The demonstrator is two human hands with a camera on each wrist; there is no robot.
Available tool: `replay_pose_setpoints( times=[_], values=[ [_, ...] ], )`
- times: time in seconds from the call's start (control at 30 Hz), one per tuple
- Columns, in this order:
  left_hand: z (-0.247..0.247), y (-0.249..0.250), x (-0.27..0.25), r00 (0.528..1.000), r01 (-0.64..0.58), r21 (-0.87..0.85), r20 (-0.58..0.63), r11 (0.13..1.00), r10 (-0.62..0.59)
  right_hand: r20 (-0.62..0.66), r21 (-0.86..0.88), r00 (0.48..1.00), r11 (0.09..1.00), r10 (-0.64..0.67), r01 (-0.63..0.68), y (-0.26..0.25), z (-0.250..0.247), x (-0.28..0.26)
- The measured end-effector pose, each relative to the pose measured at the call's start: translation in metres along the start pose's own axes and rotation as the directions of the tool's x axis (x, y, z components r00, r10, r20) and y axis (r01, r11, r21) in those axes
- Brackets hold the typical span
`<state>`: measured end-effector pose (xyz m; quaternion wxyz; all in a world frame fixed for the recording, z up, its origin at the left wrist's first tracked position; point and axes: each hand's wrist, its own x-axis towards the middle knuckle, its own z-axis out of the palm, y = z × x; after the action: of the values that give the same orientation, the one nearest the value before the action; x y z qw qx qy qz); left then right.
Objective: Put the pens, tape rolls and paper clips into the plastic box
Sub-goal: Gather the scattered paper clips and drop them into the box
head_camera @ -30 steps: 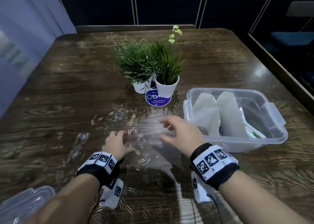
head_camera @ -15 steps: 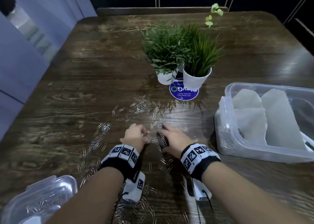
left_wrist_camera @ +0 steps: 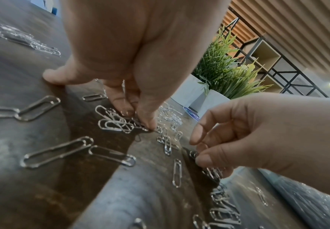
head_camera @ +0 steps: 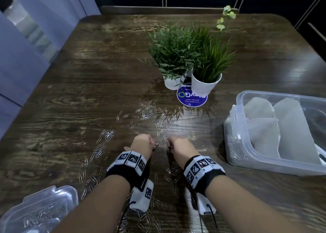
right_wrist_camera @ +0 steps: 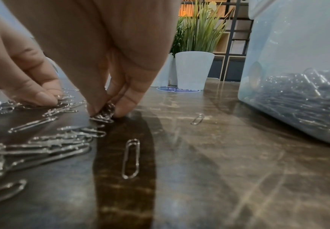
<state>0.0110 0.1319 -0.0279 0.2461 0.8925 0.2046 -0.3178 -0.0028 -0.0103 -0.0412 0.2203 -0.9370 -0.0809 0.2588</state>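
Head view, left to right: one lid, two hands, two plants, one box.
Lid: one clear plastic lid at the near left corner of the wooden table, with some clips lying on it.
Paper clips: too many to count, spread over the table from the lid to the hands and up toward the plants.
Left hand: fingers curled down, thumb and fingertips pinching a little bunch of clips on the table.
Right hand: just beside the left one, fingers curled, pinching its own small bunch against the table.
Plants: two green ones in two white pots, behind the hands, next to one round blue sticker.
Plastic box: one, open, at the right, with a heap of clips inside by its near wall and pale paper pieces.
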Motion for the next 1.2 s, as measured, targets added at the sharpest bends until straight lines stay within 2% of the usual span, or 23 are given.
replay_pose_setpoints(
  times=[0.2,0.33,0.4,0.47,0.53,0.6,0.67,0.77,0.83,0.93,1.0,1.03,1.1,1.13,1.2],
  values=[
    [0.007,-0.013,0.004,0.993,-0.093,-0.05,-0.078,0.994,0.089,-0.018,0.169,1.0,0.986,0.004,-0.001,0.002,-0.011,-0.017],
    [0.003,-0.02,-0.002,0.983,-0.134,-0.072,-0.136,0.988,0.123,-0.211,0.243,0.976,0.964,-0.06,0.112,-0.001,-0.043,-0.055],
    [-0.002,-0.02,-0.013,0.97,-0.177,-0.082,-0.18,0.981,0.16,-0.319,0.224,0.943,0.959,-0.096,0.173,0.001,-0.069,-0.073],
    [-0.006,-0.011,-0.025,0.952,-0.232,-0.083,-0.222,0.969,0.209,-0.446,0.213,0.889,0.951,-0.109,0.223,0.009,-0.099,-0.095],
    [-0.009,0.009,-0.043,0.924,-0.317,-0.07,-0.249,0.946,0.291,-0.561,0.186,0.823,0.955,-0.089,0.229,0.022,-0.128,-0.113],
    [-0.012,0.034,-0.062,0.879,-0.417,-0.063,-0.281,0.907,0.384,-0.61,0.195,0.792,0.968,-0.004,0.155,0.044,-0.15,-0.125],
    [-0.011,0.06,-0.08,0.822,-0.522,-0.066,-0.306,0.851,0.481,-0.609,0.22,0.787,0.974,0.099,0.048,0.066,-0.163,-0.133],
    [-0.003,0.097,-0.106,0.745,-0.64,-0.095,-0.317,0.762,0.587,-0.538,0.256,0.822,0.965,0.188,-0.052,0.089,-0.162,-0.136],
    [0.006,0.12,-0.124,0.68,-0.72,-0.109,-0.31,0.685,0.665,-0.497,0.313,0.841,0.948,0.215,-0.058,0.096,-0.16,-0.137],
    [0.021,0.152,-0.14,0.599,-0.799,-0.164,-0.298,0.578,0.743,-0.536,0.398,0.807,0.917,0.248,-0.017,0.098,-0.165,-0.145],
    [0.033,0.17,-0.142,0.569,-0.82,-0.111,-0.262,0.562,0.779,-0.6,0.387,0.762,0.922,0.243,0.01,0.102,-0.171,-0.152],
    [0.038,0.178,-0.143,0.568,-0.814,-0.003,-0.216,0.581,0.794,-0.627,0.369,0.741,0.929,0.239,0.013,0.103,-0.175,-0.157],
    [0.045,0.184,-0.143,0.602,-0.748,0.264,-0.114,0.609,0.79,-0.664,0.35,0.714,0.936,0.221,0.036,0.102,-0.182,-0.165],
    [0.047,0.185,-0.141,0.602,-0.735,0.32,-0.099,0.598,0.793,-0.672,0.34,0.712,0.939,0.205,0.05,0.1,-0.186,-0.169],
    [0.049,0.182,-0.137,0.548,-0.774,0.279,-0.156,0.569,0.822,-0.677,0.325,0.714,0.943,0.181,0.069,0.094,-0.193,-0.175]
  ],
)
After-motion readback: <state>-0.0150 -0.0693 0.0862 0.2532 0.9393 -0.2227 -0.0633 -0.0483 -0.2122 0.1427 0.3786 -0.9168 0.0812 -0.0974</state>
